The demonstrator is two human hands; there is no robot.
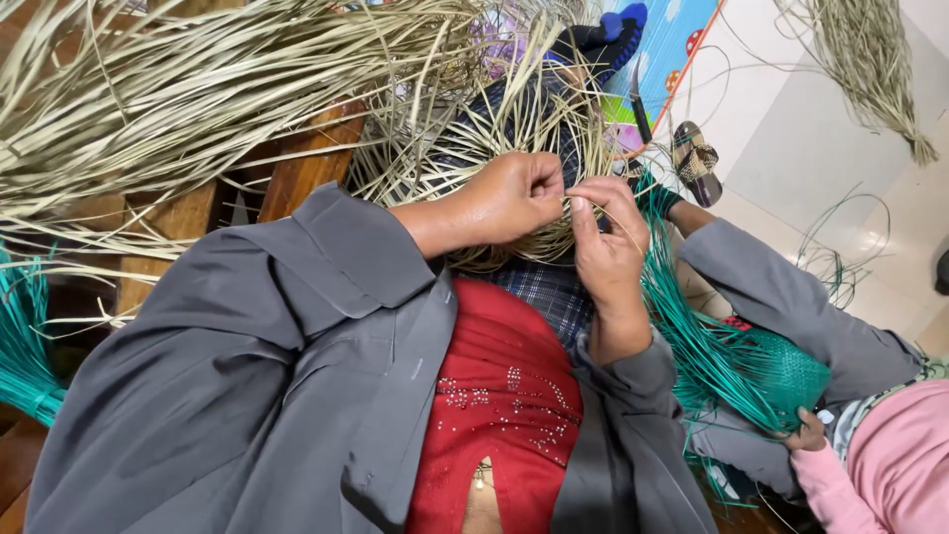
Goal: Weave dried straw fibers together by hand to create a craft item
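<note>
A home weaving spot: straw bundles (178, 89), tiled floor (820, 138), colourful play mat (672, 40)

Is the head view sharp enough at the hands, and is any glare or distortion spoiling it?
Head view: left hand and right hand sharp on the pale straw weave; lighting even; mild glare on the white floor tiles; wide-angle lens bends the edges.

A single camera worn on the person's head looks steeply down the chest, close to both hands, which sit at the frame's centre. It faces forward over pale dried straw strands (198, 89) toward the white tiled floor (820, 148) at upper right.
</note>
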